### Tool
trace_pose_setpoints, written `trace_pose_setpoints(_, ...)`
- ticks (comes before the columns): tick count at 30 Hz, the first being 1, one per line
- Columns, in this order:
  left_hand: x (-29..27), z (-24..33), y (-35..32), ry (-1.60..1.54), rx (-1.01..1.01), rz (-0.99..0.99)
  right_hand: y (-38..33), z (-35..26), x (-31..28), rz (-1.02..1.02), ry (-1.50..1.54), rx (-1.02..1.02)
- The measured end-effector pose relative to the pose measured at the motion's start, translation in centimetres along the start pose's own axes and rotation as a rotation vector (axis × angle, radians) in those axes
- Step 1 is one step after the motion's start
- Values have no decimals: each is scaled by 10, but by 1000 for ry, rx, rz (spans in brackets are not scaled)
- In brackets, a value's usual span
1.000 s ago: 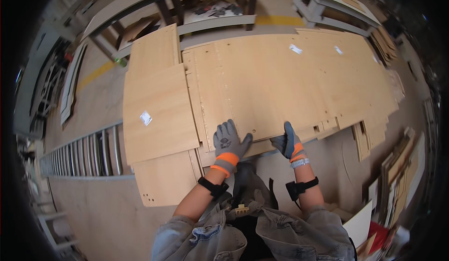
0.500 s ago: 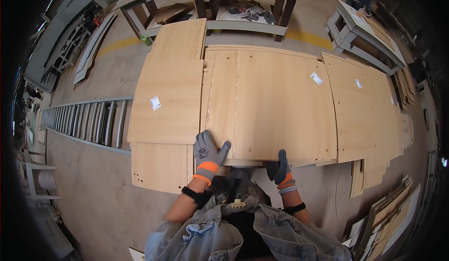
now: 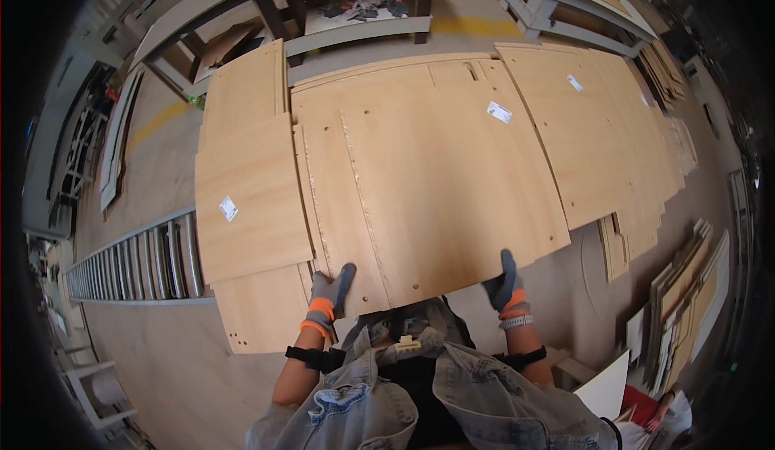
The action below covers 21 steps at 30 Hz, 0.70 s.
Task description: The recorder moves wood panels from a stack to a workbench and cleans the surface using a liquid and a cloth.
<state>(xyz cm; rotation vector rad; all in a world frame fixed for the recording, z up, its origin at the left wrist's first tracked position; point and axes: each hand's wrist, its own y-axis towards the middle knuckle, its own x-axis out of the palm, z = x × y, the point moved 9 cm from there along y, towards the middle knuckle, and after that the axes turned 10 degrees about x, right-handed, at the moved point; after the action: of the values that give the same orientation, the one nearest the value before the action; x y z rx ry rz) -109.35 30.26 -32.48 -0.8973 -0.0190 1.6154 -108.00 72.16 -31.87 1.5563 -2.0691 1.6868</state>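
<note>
A large light-wood panel (image 3: 436, 184) with drilled holes and a white sticker lies tilted up toward me over other boards. My left hand (image 3: 329, 294), in a grey glove with an orange cuff, grips its near edge at the left. At the right, my right hand (image 3: 504, 284), gloved the same way, grips that same near edge. More wood panels lie flat on either side: one (image 3: 250, 200) at the left with a white label, another (image 3: 597, 135) at the right.
A roller conveyor (image 3: 137, 260) runs along the left. A metal-framed table (image 3: 339, 22) stands at the back, a pallet-like stand (image 3: 565, 6) at the back right. Stacked board offcuts (image 3: 686, 288) lean at the right. A white sheet (image 3: 605, 389) sits by my right elbow.
The view has swung left and down. Both hands moved from resting flat on the panel to gripping its near edge, spread wider apart, and the panel's near edge has come up toward me.
</note>
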Motion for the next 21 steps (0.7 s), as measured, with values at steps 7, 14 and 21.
trace_pose_setpoints(7, -1, 0, -6, 120, 5, -76, -22, -119, -90, 866, -491, -546)
trace_pose_setpoints(14, 22, -32, 1, -122, -45, -192, 18, -171, -133, 258, -434, -477)
trace_pose_setpoints(21, 1, -21, -14, -245, -27, -191, -10, -127, -85, 168, -248, -405)
